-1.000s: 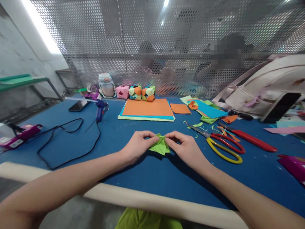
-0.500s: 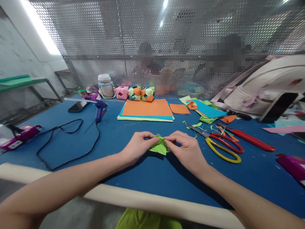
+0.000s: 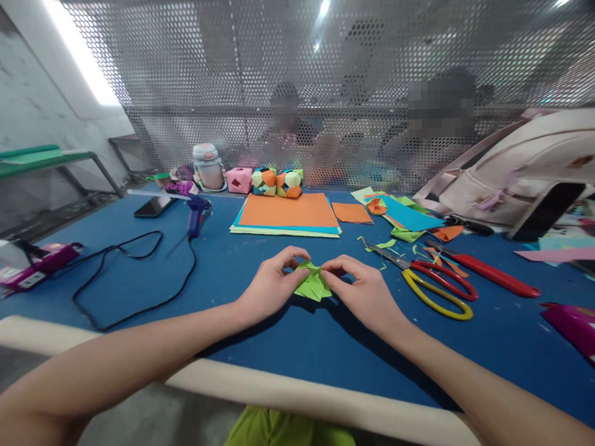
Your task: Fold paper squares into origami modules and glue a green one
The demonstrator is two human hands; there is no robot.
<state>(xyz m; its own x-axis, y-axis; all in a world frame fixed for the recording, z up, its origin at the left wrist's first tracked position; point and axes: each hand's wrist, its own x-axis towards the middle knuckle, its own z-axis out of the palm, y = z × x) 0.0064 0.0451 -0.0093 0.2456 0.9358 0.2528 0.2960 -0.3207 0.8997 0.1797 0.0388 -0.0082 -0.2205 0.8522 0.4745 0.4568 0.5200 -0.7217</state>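
Observation:
Between my two hands, just above the blue table [image 3: 277, 341], is a piece of folded green paper [image 3: 314, 286] with creased, pointed flaps. My left hand [image 3: 275, 282] pinches its left side between thumb and fingers, the index finger arched over the top edge. My right hand [image 3: 361, 289] grips the upper right corner with thumb and fingertips. Part of the paper is hidden behind the fingers. To the right of my right hand lie scissors [image 3: 439, 288] with one red and one yellow handle.
Behind the hands lies a stack of coloured paper [image 3: 287, 211]. Folded paper cubes [image 3: 264, 182] and a bottle [image 3: 208, 167] stand farther back. A blue glue gun [image 3: 196, 217] with a black cord is left. Red-handled pliers [image 3: 499, 274], paper scraps [image 3: 404, 213] and a backpack [image 3: 534, 156] are right.
My left index finger has lifted and shifted slightly along the top of the green paper. Both hands still hold it in nearly the same place, and its flaps sit a little differently.

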